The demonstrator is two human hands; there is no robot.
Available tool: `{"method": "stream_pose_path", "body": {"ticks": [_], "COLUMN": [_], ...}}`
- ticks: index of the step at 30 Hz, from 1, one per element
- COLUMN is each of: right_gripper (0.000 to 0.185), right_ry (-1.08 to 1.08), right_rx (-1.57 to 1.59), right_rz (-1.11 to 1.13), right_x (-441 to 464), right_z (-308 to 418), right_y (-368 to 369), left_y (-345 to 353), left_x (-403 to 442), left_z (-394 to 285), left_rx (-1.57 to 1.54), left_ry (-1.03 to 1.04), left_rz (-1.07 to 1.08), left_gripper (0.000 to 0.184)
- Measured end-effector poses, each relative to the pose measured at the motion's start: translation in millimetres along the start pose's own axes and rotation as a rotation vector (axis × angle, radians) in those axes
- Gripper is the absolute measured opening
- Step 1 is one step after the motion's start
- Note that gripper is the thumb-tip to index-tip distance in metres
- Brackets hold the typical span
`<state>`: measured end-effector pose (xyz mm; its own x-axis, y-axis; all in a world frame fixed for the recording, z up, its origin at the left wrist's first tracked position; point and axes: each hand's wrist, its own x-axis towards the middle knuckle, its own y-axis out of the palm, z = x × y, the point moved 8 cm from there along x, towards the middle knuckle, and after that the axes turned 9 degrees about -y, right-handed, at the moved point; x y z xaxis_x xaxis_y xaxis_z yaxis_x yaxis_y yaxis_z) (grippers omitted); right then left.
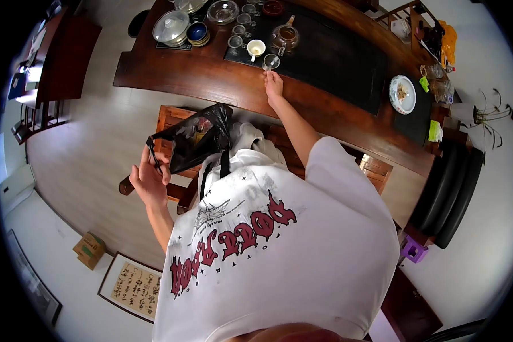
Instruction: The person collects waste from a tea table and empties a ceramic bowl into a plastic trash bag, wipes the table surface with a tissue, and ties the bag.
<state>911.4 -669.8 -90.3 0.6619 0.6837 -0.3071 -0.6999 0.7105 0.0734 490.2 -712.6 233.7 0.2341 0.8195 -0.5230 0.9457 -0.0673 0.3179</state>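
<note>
My right hand (274,85) reaches over the edge of the dark wooden table, its fingers closed on a small glass cup (271,61). Just beyond that cup are a white cup (256,48) and a glass teapot (285,37). Out to the left, my left hand (151,179) has its fingers hooked on the handle of a black plastic bag (202,137). The bag hangs partly open beside my lap, and some colored items show inside, too unclear to name.
More glass cups (235,42) stand in a row near stacked blue-and-gold bowls (198,33) and a lidded glass dish (171,27). A white plate (402,94) with scraps lies at the table's right. A wooden bench (171,118) is below the table edge.
</note>
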Motion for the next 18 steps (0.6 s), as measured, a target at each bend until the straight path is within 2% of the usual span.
{"method": "stream_pose_path", "body": {"ticks": [6,18], "right_gripper": [0.023,0.023], "right_ry": [-0.063,0.021], "right_rx": [-0.215,-0.17], "right_rz": [-0.089,-0.051], "right_x": [37,62], "right_z": [-21,-29], "right_y": [1,2], "left_y": [2,2], "left_x": [-1,10], "left_z": [2,6], "left_rx": [0.038,0.022], "left_ry": [-0.029,-0.057], "left_rz": [-0.024,-0.054], "left_gripper": [0.091,0.089]}}
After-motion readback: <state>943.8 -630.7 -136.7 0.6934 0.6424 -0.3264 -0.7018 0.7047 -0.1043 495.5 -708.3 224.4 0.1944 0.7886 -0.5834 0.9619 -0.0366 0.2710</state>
